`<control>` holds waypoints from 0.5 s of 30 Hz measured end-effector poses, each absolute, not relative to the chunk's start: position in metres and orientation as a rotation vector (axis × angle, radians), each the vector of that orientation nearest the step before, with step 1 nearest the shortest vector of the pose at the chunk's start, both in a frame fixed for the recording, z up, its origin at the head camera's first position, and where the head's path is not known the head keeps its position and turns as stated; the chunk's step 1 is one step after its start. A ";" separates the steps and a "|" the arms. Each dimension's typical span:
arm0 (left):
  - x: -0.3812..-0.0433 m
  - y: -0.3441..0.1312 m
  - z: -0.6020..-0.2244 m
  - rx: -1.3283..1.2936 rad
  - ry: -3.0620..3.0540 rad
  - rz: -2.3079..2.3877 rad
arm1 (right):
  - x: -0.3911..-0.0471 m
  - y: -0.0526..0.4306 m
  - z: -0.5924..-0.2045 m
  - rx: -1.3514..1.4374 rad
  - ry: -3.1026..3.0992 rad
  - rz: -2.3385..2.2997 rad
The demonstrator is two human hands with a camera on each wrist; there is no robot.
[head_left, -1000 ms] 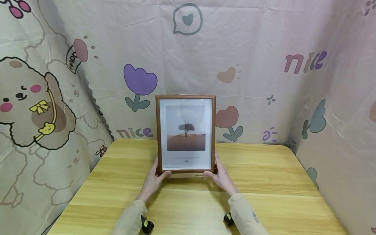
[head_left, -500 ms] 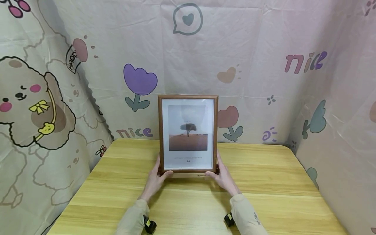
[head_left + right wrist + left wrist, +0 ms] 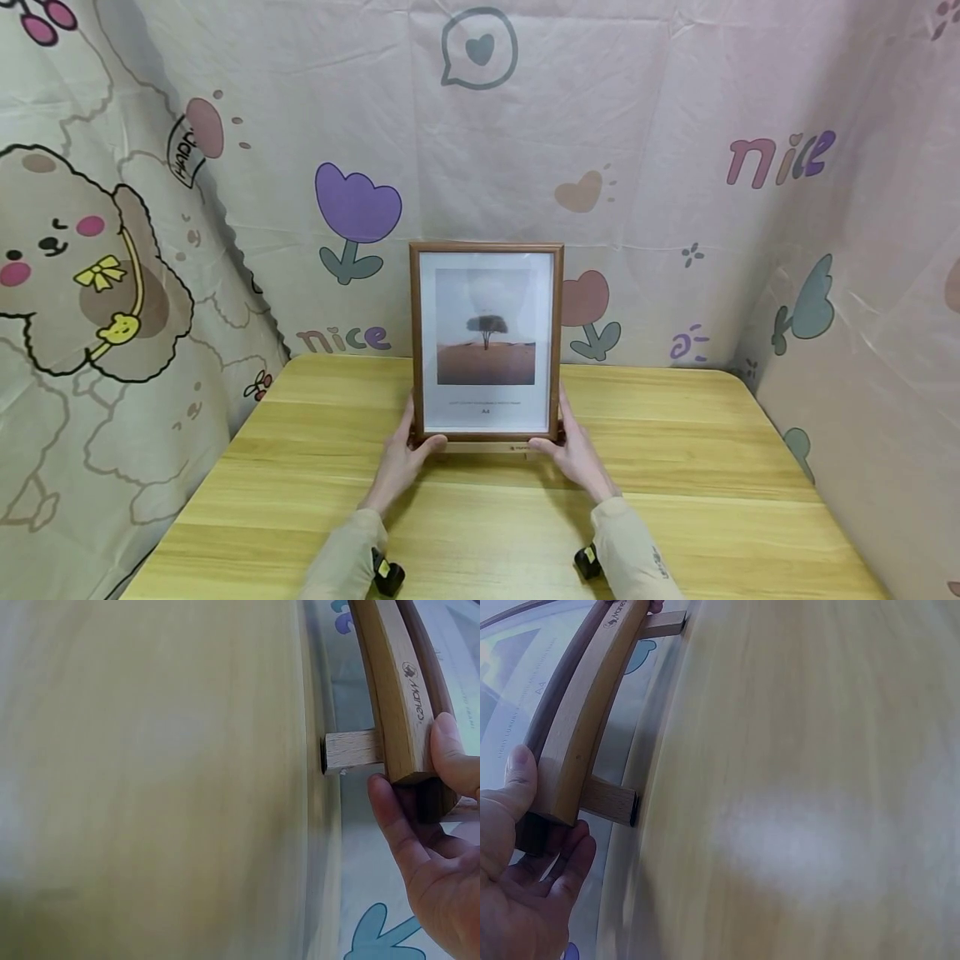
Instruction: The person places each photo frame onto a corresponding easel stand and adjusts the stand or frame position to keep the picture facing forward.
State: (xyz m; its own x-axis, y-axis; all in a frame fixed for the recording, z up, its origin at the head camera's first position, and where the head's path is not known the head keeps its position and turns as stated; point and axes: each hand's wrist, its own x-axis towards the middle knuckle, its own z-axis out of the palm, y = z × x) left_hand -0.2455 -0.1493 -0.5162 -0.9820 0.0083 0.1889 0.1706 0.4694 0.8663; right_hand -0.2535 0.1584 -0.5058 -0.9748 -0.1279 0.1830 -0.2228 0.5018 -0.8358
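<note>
A brown wooden picture frame (image 3: 486,342) with a lone-tree picture stands nearly upright in the middle of the head view. Its lower edge sits against the pale ledge of a wooden stand (image 3: 483,447), whose short legs (image 3: 609,801) show in the wrist views. My left hand (image 3: 397,462) grips the lower left corner, thumb in front at the ledge and fingers behind. At the lower right corner my right hand (image 3: 579,462) holds on the same way, its thumb (image 3: 448,742) on the front. Much of the fingers is hidden behind the frame and stand.
Beneath lies a yellow wood-grain table (image 3: 675,467) with rounded far corners. A printed cloth backdrop (image 3: 645,108) hangs close behind it and along both sides. Black camera units (image 3: 387,572) are strapped at both sleeves.
The frame, its stand and both hands have slid a little to the right together. Both hands keep their hold at the lower corners.
</note>
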 end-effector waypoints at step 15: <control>-0.251 -0.141 -0.519 -0.192 -2.578 -1.507 | -0.250 0.167 -0.506 0.300 -2.628 1.484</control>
State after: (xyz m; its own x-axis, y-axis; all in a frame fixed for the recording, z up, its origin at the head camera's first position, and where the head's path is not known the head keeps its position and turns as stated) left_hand -0.2506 -0.1411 -0.5185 -0.9807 0.0351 0.1923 0.1848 0.4875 0.8533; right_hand -0.2505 0.1671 -0.5055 -0.9745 -0.1180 0.1908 -0.2244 0.5032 -0.8345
